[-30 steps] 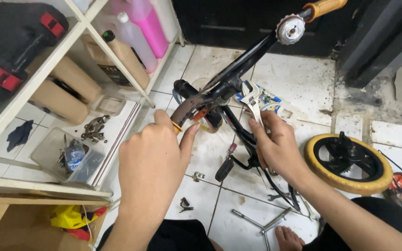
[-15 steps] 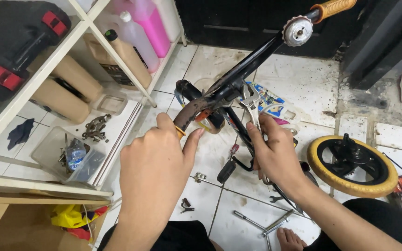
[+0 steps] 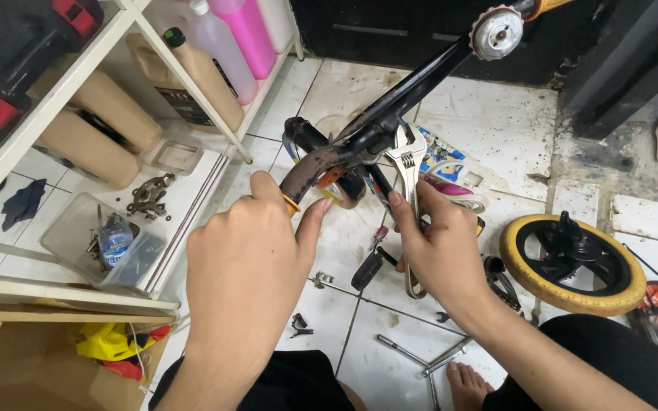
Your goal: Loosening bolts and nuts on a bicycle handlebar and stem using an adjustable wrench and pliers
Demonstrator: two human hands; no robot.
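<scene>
Both forearms are bare to the edge of view, with no sleeves, watch, rings or gloves on the left hand (image 3: pixel 241 266) or the right hand (image 3: pixel 439 251). The fingernails are short and plain. Lower down the person wears black clothing over the legs (image 3: pixel 595 358), dark and unpatterned, and a bare foot (image 3: pixel 466 384) with no shoe or sock shows between the knees on the tiled floor.
</scene>
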